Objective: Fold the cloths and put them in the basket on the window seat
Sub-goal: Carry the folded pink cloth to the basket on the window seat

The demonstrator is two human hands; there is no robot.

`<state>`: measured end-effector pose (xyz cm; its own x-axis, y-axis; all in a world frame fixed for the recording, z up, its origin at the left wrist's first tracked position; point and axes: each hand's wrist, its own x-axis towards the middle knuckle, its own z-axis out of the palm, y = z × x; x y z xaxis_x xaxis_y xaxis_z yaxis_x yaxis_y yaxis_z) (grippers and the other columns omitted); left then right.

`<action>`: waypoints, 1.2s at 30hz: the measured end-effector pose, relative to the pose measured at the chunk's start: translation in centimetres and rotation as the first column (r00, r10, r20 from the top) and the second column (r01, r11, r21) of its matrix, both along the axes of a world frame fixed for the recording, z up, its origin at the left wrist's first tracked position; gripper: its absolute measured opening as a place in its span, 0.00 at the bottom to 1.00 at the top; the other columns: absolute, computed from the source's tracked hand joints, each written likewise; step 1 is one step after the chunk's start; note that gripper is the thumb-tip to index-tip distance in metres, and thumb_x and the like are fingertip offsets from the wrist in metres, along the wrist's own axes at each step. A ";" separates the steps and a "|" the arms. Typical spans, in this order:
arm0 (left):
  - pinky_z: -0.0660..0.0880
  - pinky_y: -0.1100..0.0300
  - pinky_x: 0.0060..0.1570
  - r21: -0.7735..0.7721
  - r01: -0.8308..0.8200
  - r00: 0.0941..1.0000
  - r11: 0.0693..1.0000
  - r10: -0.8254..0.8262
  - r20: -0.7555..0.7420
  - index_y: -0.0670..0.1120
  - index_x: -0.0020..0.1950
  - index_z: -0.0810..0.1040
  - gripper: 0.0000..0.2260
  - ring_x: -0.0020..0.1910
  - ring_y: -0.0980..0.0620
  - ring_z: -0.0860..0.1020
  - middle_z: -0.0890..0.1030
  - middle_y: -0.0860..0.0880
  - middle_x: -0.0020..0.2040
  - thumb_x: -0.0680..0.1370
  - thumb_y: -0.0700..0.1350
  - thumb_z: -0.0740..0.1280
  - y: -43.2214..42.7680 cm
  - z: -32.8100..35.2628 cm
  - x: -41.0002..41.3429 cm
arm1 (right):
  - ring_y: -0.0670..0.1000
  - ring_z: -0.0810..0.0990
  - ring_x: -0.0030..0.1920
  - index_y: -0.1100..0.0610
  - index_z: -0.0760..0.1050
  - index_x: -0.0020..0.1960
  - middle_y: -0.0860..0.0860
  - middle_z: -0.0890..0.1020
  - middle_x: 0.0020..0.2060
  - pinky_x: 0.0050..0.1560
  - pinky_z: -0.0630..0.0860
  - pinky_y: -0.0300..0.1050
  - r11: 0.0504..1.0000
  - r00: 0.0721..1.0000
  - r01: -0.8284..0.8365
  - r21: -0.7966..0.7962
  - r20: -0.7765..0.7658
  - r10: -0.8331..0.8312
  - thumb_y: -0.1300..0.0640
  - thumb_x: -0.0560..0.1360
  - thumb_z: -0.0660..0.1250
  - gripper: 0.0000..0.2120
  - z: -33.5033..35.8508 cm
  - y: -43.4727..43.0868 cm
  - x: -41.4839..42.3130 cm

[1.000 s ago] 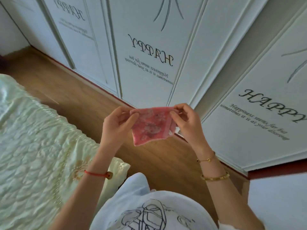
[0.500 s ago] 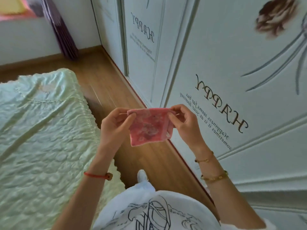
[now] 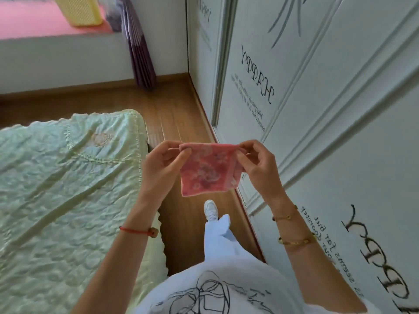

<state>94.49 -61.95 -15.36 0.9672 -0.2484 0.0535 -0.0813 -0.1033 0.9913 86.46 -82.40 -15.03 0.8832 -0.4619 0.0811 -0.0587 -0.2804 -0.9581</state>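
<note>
A small pink patterned cloth (image 3: 207,171), folded to a square, hangs in the air in front of me. My left hand (image 3: 161,168) pinches its upper left corner and my right hand (image 3: 258,165) pinches its upper right corner. Far ahead at the top left, a yellow basket (image 3: 78,10) stands on the pink window seat (image 3: 29,21).
A bed with a pale green quilt (image 3: 63,189) fills the left side. White wardrobe doors (image 3: 328,109) run along the right. A strip of wooden floor (image 3: 174,109) leads between them toward the window seat, past a purple curtain (image 3: 138,51). My white shoe (image 3: 210,209) is on the floor.
The view has swung left from the wardrobe doors toward the window seat, bringing the basket into sight. Both hands keep the same pinch on the cloth, and a foot has stepped forward.
</note>
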 end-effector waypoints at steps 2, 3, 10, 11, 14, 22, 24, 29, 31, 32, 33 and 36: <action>0.83 0.62 0.41 -0.019 -0.025 1.000 1.000 0.025 0.009 0.45 0.49 0.82 0.03 0.43 0.55 0.84 0.85 0.45 0.45 0.77 0.40 0.71 -1.7 0.1 4.6 | 0.60 0.82 0.45 0.57 0.78 0.48 0.51 0.82 0.40 0.50 0.81 0.62 0.999 0.999 -0.035 -0.002 0.007 0.035 0.62 0.77 0.68 0.01 -0.1 -2.0 5.3; 0.82 0.63 0.41 -0.018 -0.043 0.999 0.999 0.043 0.026 0.47 0.49 0.82 0.03 0.43 0.56 0.84 0.84 0.46 0.45 0.77 0.40 0.71 -2.7 0.2 7.1 | 0.59 0.82 0.45 0.57 0.78 0.48 0.51 0.82 0.40 0.50 0.81 0.62 0.998 0.998 -0.055 -0.006 0.015 0.055 0.62 0.77 0.68 0.01 0.0 -3.1 8.2; 0.82 0.61 0.43 0.014 -0.192 0.977 0.981 0.190 0.097 0.39 0.53 0.82 0.07 0.46 0.53 0.84 0.84 0.45 0.47 0.77 0.40 0.71 -6.7 2.0 25.0 | 0.58 0.82 0.46 0.57 0.78 0.49 0.51 0.81 0.41 0.49 0.82 0.60 0.981 0.980 -0.192 -0.042 0.041 0.194 0.63 0.77 0.67 0.03 1.8 -7.8 29.0; 0.82 0.62 0.42 0.009 -0.216 0.972 0.976 0.214 0.097 0.40 0.53 0.82 0.07 0.46 0.54 0.85 0.85 0.45 0.47 0.77 0.41 0.71 -6.8 2.2 27.3 | 0.57 0.82 0.46 0.57 0.77 0.50 0.51 0.81 0.41 0.49 0.83 0.58 0.976 0.975 -0.215 -0.043 0.045 0.217 0.63 0.78 0.67 0.03 2.0 -8.0 31.8; 0.81 0.65 0.39 -0.032 -0.282 0.957 0.959 0.284 0.068 0.45 0.50 0.82 0.03 0.43 0.58 0.85 0.86 0.49 0.44 0.77 0.41 0.72 -6.7 2.2 33.8 | 0.53 0.81 0.44 0.56 0.77 0.50 0.49 0.81 0.41 0.46 0.82 0.49 0.959 0.958 -0.281 -0.042 0.047 0.283 0.62 0.78 0.67 0.03 2.2 -8.0 39.6; 0.81 0.64 0.38 -0.079 -0.345 0.935 0.935 0.350 0.061 0.50 0.48 0.83 0.03 0.42 0.57 0.86 0.87 0.52 0.41 0.76 0.42 0.72 -4.9 0.5 52.2 | 0.51 0.82 0.49 0.62 0.77 0.53 0.53 0.82 0.45 0.49 0.82 0.43 0.925 0.925 -0.376 -0.044 0.045 0.378 0.62 0.79 0.66 0.05 0.5 -6.4 60.0; 0.81 0.63 0.38 -0.081 -0.353 0.930 0.932 0.359 0.081 0.48 0.49 0.82 0.03 0.43 0.56 0.86 0.86 0.50 0.43 0.76 0.42 0.72 -3.9 0.5 57.4 | 0.50 0.83 0.49 0.62 0.76 0.53 0.52 0.82 0.45 0.49 0.83 0.43 0.917 0.916 -0.396 -0.044 0.050 0.398 0.61 0.79 0.66 0.05 0.6 -5.4 65.6; 0.80 0.66 0.38 -0.079 -0.342 0.930 0.936 0.349 0.117 0.49 0.48 0.82 0.03 0.43 0.58 0.85 0.86 0.57 0.41 0.76 0.43 0.72 -1.2 1.2 70.9 | 0.49 0.83 0.48 0.61 0.77 0.53 0.51 0.83 0.45 0.49 0.83 0.44 0.914 0.911 -0.402 -0.061 0.076 0.406 0.60 0.79 0.67 0.05 1.6 -2.8 78.9; 0.80 0.66 0.38 -0.071 -0.335 0.931 0.940 0.341 0.128 0.51 0.48 0.82 0.04 0.43 0.58 0.85 0.86 0.57 0.42 0.76 0.43 0.72 -0.2 1.4 76.0 | 0.48 0.84 0.48 0.60 0.77 0.53 0.50 0.83 0.44 0.48 0.83 0.43 0.912 0.908 -0.407 -0.053 0.082 0.410 0.60 0.79 0.67 0.05 1.7 -2.1 83.7; 0.80 0.66 0.38 -0.064 -0.334 0.930 0.941 0.339 0.139 0.51 0.49 0.82 0.04 0.44 0.57 0.85 0.87 0.56 0.42 0.76 0.44 0.72 0.1 1.5 77.8 | 0.48 0.84 0.48 0.60 0.77 0.53 0.50 0.83 0.44 0.48 0.83 0.43 0.910 0.906 -0.412 -0.046 0.084 0.414 0.60 0.79 0.67 0.04 1.8 -1.9 85.5; 0.80 0.66 0.38 -0.055 -0.326 0.931 0.944 0.331 0.152 0.51 0.49 0.82 0.04 0.44 0.56 0.86 0.87 0.55 0.43 0.76 0.43 0.72 0.5 1.4 80.2 | 0.48 0.84 0.47 0.60 0.76 0.52 0.50 0.83 0.43 0.48 0.83 0.43 0.910 0.906 -0.414 -0.037 0.084 0.415 0.60 0.79 0.67 0.04 1.8 -1.6 87.8; 0.80 0.67 0.38 -0.025 -0.328 0.929 0.944 0.327 0.176 0.46 0.51 0.82 0.05 0.45 0.56 0.86 0.86 0.52 0.44 0.76 0.43 0.72 1.5 1.2 86.6 | 0.48 0.84 0.47 0.61 0.77 0.52 0.50 0.83 0.43 0.49 0.83 0.44 0.910 0.907 -0.414 -0.023 0.070 0.415 0.60 0.79 0.67 0.05 1.5 -0.7 94.4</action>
<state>181.13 -60.43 -14.16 0.9702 0.0798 0.2288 -0.2142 -0.1585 0.9638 180.88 -83.08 -13.52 0.9866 -0.0549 0.1533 0.1330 -0.2712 -0.9533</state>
